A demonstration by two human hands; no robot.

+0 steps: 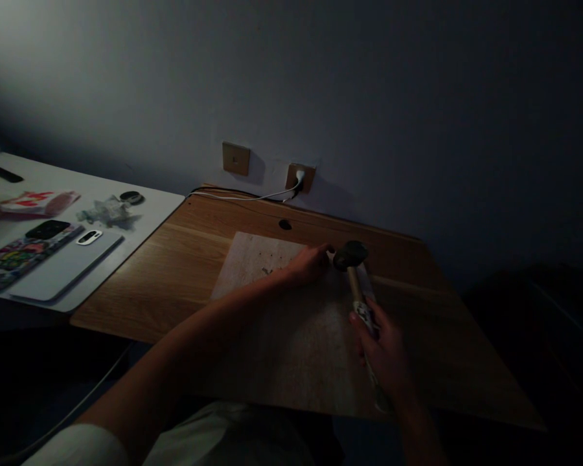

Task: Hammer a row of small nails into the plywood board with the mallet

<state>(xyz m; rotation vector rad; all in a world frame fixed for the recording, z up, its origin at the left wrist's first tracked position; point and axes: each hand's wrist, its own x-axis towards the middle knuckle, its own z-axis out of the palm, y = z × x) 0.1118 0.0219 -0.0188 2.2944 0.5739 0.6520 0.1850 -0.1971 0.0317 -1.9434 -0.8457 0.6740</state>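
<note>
On top of a wooden desk [160, 259], a pale board [291, 349] is laid flat, and work is being done over its right part. A hammer [361, 310] is grasped by the handle in the right hand [383, 346], fingers wrapped around the patterned grip, dark head pointed away from the body. The hammer head is seen over the board's far right area, just beside the fingertips of the left hand [308, 264]; whether the board is touched by it cannot be told. The left hand is lowered at the board's far part, fingers curled, index finger reaching toward the head; whether anything is pinched there cannot be told, too dark. Some small dark bits [267, 270] are seen on the board, near the left wrist. Behind, a white plug [300, 175] is inserted in a wall socket [309, 178], and a white cable [245, 198] is run along the desk's back edge. At left, on a white table [162, 202], a white phone [70, 268] and a patterned phone [22, 259] are placed side by side, with a crumpled clear bag [109, 212], a round dark tin [131, 197] and a red-and-white packet [41, 202] set farther back
</note>
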